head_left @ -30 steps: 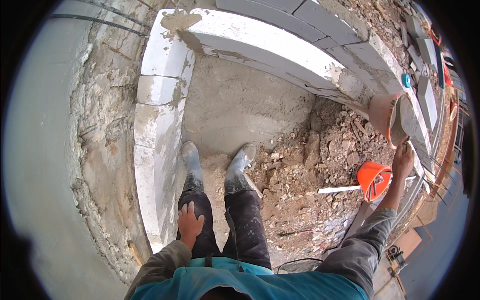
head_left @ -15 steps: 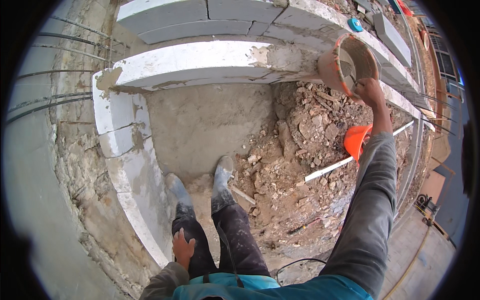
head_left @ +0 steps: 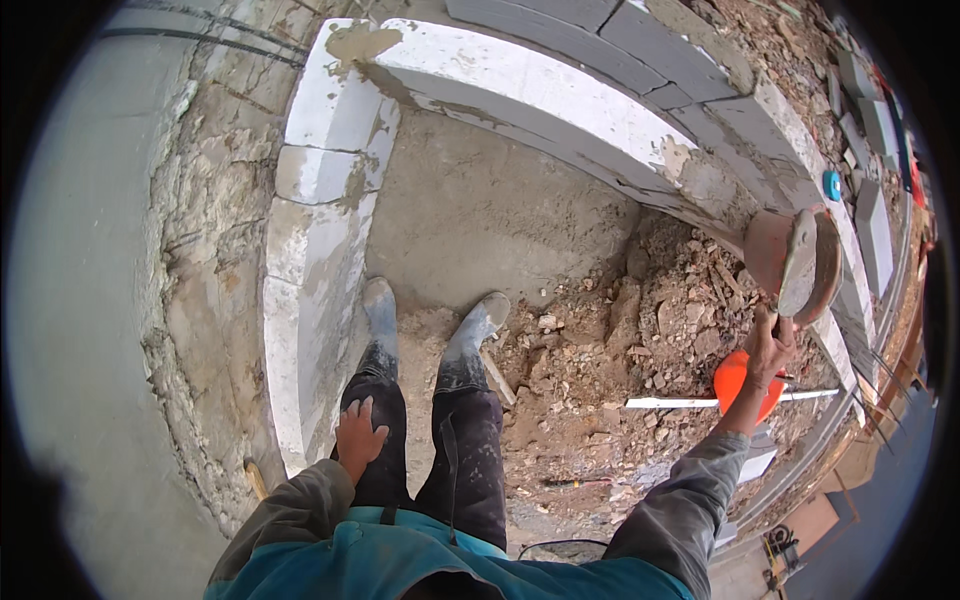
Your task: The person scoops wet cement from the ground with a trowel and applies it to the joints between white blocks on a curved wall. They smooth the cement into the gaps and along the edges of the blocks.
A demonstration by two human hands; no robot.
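Note:
My right hand (head_left: 769, 345) is wrapped round the handle of a trowel. Its mortar-grey blade (head_left: 797, 268) stands raised in front of the bucket's mouth. The bucket (head_left: 768, 240), orange-pink and smeared with mortar, sits on the block wall's top course; the blade hides part of its opening, and its contents do not show. My left hand (head_left: 358, 436) lies on my left thigh with the fingers spread, holding nothing. An orange helmet-like thing (head_left: 738, 380) lies on the rubble below my right hand.
White block walls (head_left: 540, 80) meet at a corner around a grey mortar floor (head_left: 480, 200). Broken rubble (head_left: 640, 340) covers the right side, with a white strip (head_left: 660, 403) across it. A blue tape measure (head_left: 831, 185) rests on the farther wall. Rebar (head_left: 200, 38) juts at upper left.
The trowel has come up out of the bucket, its blade now showing. My right hand has drawn back nearer to me. The view has turned, while my left hand stays on my thigh.

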